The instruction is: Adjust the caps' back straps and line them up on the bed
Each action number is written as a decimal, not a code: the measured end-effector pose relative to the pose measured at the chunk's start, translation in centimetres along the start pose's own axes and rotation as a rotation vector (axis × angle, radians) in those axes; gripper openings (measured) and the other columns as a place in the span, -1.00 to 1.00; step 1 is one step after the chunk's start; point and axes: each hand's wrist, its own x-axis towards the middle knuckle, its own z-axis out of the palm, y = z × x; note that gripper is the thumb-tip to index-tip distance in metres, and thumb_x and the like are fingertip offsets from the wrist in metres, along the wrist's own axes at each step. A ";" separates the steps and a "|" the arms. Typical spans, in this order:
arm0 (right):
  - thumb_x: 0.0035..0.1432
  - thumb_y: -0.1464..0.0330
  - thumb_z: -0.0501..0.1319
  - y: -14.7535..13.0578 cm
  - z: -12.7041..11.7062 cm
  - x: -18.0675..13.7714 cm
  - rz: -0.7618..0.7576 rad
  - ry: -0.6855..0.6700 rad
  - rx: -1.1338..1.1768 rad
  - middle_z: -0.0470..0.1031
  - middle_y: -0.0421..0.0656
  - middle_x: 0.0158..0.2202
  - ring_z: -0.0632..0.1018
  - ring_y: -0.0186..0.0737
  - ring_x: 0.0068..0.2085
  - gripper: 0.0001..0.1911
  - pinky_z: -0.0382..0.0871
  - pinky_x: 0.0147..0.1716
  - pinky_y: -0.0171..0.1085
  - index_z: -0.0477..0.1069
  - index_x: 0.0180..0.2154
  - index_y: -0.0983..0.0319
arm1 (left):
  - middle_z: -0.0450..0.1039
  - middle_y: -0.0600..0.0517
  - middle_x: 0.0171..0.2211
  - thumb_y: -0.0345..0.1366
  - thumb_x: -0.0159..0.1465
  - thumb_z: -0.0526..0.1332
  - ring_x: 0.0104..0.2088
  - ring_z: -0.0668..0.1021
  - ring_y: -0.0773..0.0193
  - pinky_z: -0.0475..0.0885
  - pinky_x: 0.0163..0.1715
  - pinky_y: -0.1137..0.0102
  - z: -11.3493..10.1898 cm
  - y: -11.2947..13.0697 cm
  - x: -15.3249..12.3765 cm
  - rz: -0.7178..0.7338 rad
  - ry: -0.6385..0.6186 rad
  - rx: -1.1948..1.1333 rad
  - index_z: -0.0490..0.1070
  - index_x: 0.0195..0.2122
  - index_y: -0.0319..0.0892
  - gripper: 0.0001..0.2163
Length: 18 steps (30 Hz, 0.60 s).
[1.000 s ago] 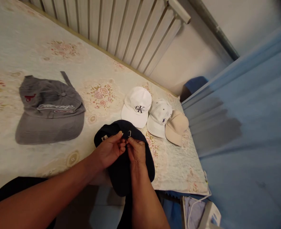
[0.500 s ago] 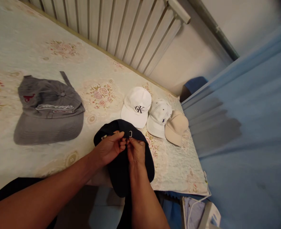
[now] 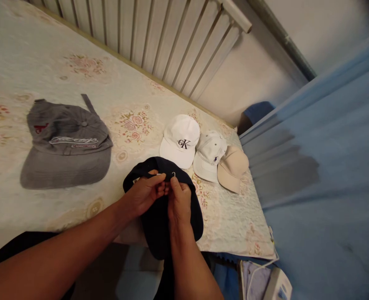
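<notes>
A black cap lies at the near edge of the bed, its back strap turned up under my fingers. My left hand pinches the strap from the left, thumb on top. From the right, my right hand grips the strap beside a small metal buckle, its thumb touching or very near the metal. The fingertips of both hands almost meet, and the strap's end between them is partly hidden. Just beyond the black cap sits a white cap with black lettering.
Right of the white cap stand a second white cap and a beige cap. A grey cap lies on the left of the flowered bedcover. Slatted rails border the back; a blue curtain hangs right.
My right thumb has shifted up toward the buckle, which now shows less. My left hand stays pinched on the strap. The view has drifted slightly.
</notes>
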 end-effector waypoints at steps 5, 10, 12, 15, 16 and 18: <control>-0.03 0.22 0.34 -0.2 0.0 0.1 -0.007 0.065 0.020 0.41 -0.26 -0.66 0.40 -0.39 -0.58 -0.68 0.27 -0.52 -0.35 0.34 -0.62 0.26 | 0.39 0.12 -0.60 -0.44 0.11 0.35 -0.55 0.47 0.40 0.46 -0.44 0.47 0.2 -0.3 -0.2 0.011 -0.017 0.022 0.32 -0.52 -0.19 -0.81; -0.07 0.20 0.36 0.0 -0.1 0.3 -0.065 0.089 0.096 0.40 -0.28 -0.64 0.41 -0.38 -0.58 -0.69 0.31 -0.52 -0.33 0.33 -0.55 0.25 | 0.44 0.06 -0.55 -0.39 0.14 0.34 -0.56 0.45 0.43 0.40 -0.51 0.53 0.3 -0.1 0.0 0.011 -0.003 -0.009 0.45 -0.46 -0.27 -0.90; -0.06 0.19 0.36 0.2 -0.1 0.4 -0.066 0.086 0.095 0.40 -0.29 -0.63 0.40 -0.38 -0.59 -0.68 0.30 -0.54 -0.33 0.31 -0.53 0.24 | 0.44 0.06 -0.55 -0.40 0.14 0.34 -0.56 0.44 0.43 0.39 -0.51 0.52 0.3 0.0 0.0 0.011 0.009 -0.007 0.45 -0.48 -0.27 -0.89; -0.06 0.21 0.37 0.5 0.0 0.4 -0.078 0.051 0.050 0.41 -0.29 -0.62 0.40 -0.38 -0.58 -0.70 0.29 -0.54 -0.34 0.33 -0.50 0.25 | 0.41 0.08 -0.57 -0.38 0.14 0.33 -0.55 0.43 0.42 0.40 -0.45 0.48 0.3 -0.1 -0.1 0.035 -0.025 0.043 0.43 -0.51 -0.25 -0.87; -0.06 0.22 0.37 0.5 0.0 0.3 -0.081 0.049 0.035 0.41 -0.30 -0.62 0.40 -0.38 -0.58 -0.71 0.28 -0.55 -0.34 0.34 -0.49 0.25 | 0.39 0.09 -0.58 -0.37 0.14 0.33 -0.55 0.43 0.41 0.40 -0.43 0.47 0.3 -0.1 -0.2 0.043 -0.044 0.070 0.42 -0.52 -0.24 -0.86; -0.05 0.24 0.37 0.5 0.1 0.3 -0.080 0.057 0.019 0.38 -0.32 -0.65 0.39 -0.39 -0.60 -0.72 0.27 -0.57 -0.35 0.33 -0.51 0.24 | 0.37 0.10 -0.60 -0.35 0.14 0.32 -0.54 0.42 0.39 0.39 -0.42 0.46 0.3 -0.2 -0.2 0.051 -0.073 0.121 0.41 -0.54 -0.23 -0.85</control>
